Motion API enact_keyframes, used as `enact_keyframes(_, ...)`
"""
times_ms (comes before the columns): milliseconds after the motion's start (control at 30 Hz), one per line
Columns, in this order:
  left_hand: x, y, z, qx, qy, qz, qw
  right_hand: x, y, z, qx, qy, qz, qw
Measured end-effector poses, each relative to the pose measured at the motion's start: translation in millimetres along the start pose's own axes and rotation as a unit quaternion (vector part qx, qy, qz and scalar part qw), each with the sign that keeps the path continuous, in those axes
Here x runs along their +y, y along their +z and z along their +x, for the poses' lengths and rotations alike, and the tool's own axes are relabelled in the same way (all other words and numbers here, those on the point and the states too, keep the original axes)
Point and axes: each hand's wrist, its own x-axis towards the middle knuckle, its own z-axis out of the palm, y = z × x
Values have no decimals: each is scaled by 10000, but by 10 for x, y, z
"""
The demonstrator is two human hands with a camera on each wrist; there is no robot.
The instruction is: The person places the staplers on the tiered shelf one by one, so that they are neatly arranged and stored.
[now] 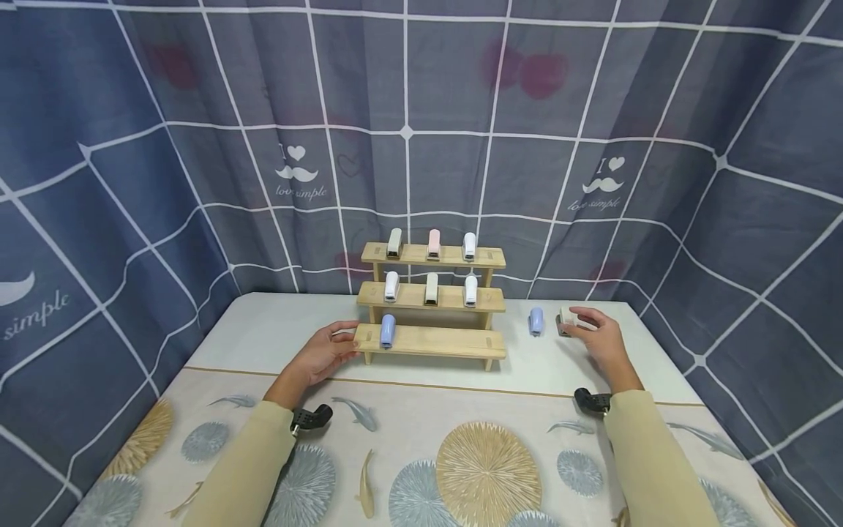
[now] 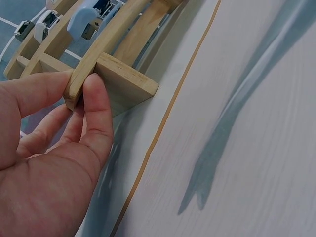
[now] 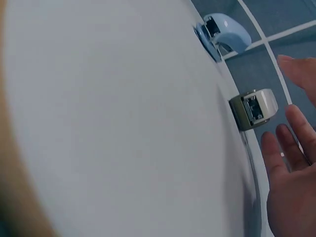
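Note:
In the left wrist view, thumb and fingers of my left hand (image 1: 327,353) pinch the left end of the bottom shelf of a three-tiered wooden rack (image 1: 435,340). A blue stapler (image 1: 387,331) stands on that shelf near its left end. My right hand (image 1: 601,340) hovers with parted fingers beside a pale greenish stapler (image 3: 252,109) on the table. The right wrist view shows a gap between the fingertips and this stapler. To its left on the table is another blue stapler (image 1: 536,321).
The middle tier carries white staplers (image 1: 391,286) at both sides of a cream one (image 1: 431,289). On the top tier are a greenish stapler (image 1: 394,243), a pink one (image 1: 434,244) and a white one (image 1: 469,247). Behind the table hangs a grid-patterned curtain (image 1: 369,168).

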Motion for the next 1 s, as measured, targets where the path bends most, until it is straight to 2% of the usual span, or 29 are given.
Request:
enact_keyframes(367, 2, -9, -13, -25, -2, -44, 10000, 80, -53, 163, -774, -151, -126, 9968)
enact_keyframes(700, 20, -7, -34, -47, 2, -83, 10000, 86, -45, 310, -1216, 212, 18, 9924)
enact_keyframes(1000, 12, -1, -18, -27, 7, -78, 10000, 68, -84, 317, -1522, 378, 161, 9875)
